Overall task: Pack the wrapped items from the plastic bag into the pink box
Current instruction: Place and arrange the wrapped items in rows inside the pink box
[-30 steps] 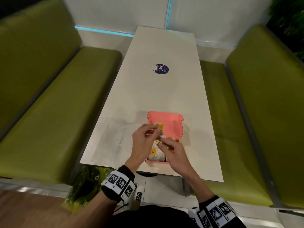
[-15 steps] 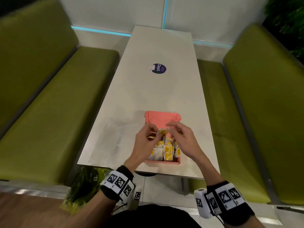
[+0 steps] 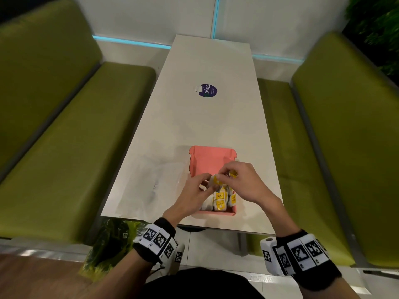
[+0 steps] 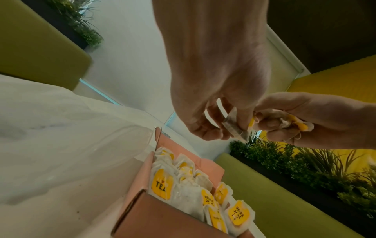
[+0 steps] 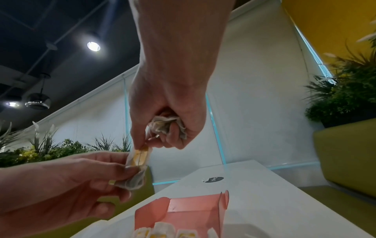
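Left hand (image 3: 192, 192) and right hand (image 3: 241, 182) both pinch 1 wrapped item (image 3: 216, 180) above the pink box (image 3: 212, 157).

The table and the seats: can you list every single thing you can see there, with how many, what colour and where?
Table: one, white, in the middle between the seats.
Box: one, pink, open, on the near end of the table.
Tea bags: many, white with yellow labels, packed in the box.
Plastic bag: one, clear, flat on the table left of the box.
Sticker: one, dark purple, round, further up the table.
Seats: two, green, one on each side.
Plants: several, green, behind the seats.
Ceiling lamps: a few, lit, overhead.
Left hand: pinches a tea bag over the box.
Right hand: grips a bunch of tea bags and pinches the same one.
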